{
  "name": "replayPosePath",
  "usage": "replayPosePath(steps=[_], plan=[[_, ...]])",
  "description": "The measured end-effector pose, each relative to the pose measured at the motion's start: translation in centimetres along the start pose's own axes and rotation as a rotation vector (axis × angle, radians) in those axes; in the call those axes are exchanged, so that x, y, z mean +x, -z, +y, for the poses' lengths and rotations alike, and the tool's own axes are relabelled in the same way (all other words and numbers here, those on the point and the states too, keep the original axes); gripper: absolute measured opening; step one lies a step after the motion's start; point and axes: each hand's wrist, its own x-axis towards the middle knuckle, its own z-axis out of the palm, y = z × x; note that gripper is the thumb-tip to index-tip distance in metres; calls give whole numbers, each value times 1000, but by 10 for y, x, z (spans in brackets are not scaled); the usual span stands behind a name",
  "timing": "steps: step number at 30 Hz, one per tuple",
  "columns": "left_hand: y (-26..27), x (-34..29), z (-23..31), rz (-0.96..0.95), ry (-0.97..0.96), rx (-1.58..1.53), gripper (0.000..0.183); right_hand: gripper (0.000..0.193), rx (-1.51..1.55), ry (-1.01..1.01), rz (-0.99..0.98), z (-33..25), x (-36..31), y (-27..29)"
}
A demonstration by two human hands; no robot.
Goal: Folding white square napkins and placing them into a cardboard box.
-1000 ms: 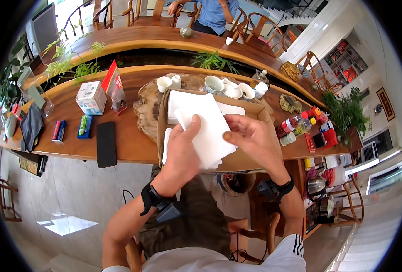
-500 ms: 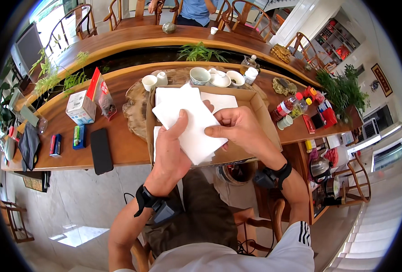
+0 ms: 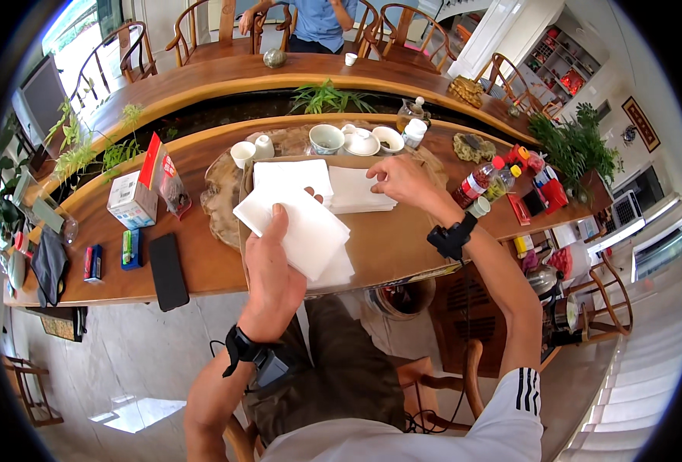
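Note:
My left hand is closed round a small stack of white paper napkins, its thumb pressed on top. The held stack tilts over the near left part of a shallow cardboard box. My right hand is over the box's far right side, at the right end of a flat napkin pile. Its fingers are bent and slightly apart, with nothing visible between them. Left of that pile lies another white pile. More white paper shows under the held stack at the box's near edge.
Teacups and a lidded bowl stand behind the box. Bottles are at right. A black phone, a white carton and a red-and-clear bag sit at left. A person in blue sits across the table.
My right hand has left the held napkins and moved right and away, to the far right pile. My left hand, still holding the stack, has shifted slightly left and nearer.

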Motion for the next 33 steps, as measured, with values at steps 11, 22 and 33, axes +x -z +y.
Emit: replayPosePath(steps=[11,22,33], plan=[[-1,0,1,18,9,22,48,22,-72,21,-42,7,9,-17],[-2,0,0,52,12,-4,39,13,-86,72,13,12,11,-24],[3,3,-2,9,21,21,47,10,-145,105,-1,17,8,-27]])
